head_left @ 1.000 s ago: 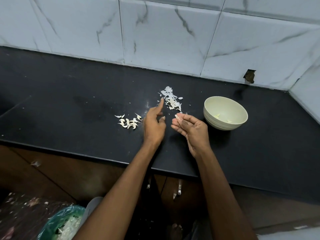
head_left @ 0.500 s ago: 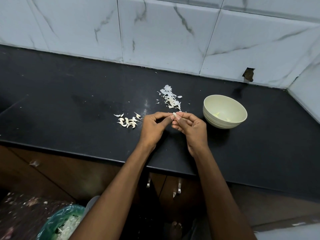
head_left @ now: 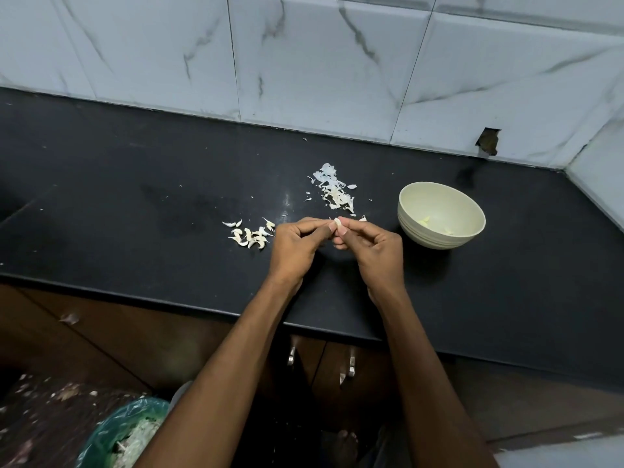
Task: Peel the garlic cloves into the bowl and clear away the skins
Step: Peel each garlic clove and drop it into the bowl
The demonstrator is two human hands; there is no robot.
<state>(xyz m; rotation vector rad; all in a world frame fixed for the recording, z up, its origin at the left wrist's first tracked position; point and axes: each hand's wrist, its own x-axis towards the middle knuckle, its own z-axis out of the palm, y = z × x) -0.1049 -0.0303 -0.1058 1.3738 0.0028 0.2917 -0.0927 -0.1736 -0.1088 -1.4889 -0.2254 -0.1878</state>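
Garlic clove [head_left: 338, 223] sits pinched between your two hands above the black worktop [head_left: 135, 211], close to its front edge. Your left hand [head_left: 297, 246] has its grip curled onto the clove from the left, and your right hand [head_left: 374, 249] pinches it from the right, fingertips meeting. Unpeeled cloves [head_left: 251, 235] lie just left of your left hand. Loose skins [head_left: 334, 190] lie beyond your hands. To the right stands the cream bowl [head_left: 439, 197], with a few peeled bits inside.
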